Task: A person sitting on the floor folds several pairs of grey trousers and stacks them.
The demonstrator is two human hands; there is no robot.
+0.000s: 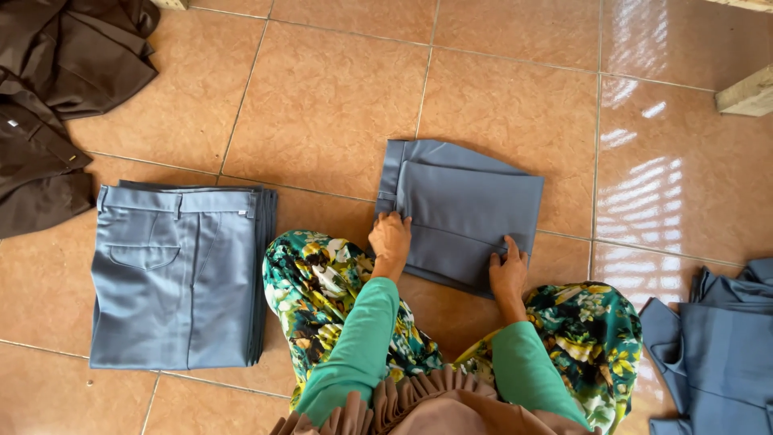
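Grey folded trousers [463, 213] lie on the tile floor [322, 105] just right of the neat stack [179, 274], with the left hand [390, 239] flat on their near-left corner and the right hand [508, 271] flat on their near edge, both pressing with fingers spread, grasping nothing. Smooth cloth on glossy tile could slide under an uneven push, so the layers could skew and the fold spring open. Unfolded trousers [717, 346], far right of the stack, lie well apart.

Home garment workspace: tiled floor [322, 105], stacked folded trousers [177, 278].
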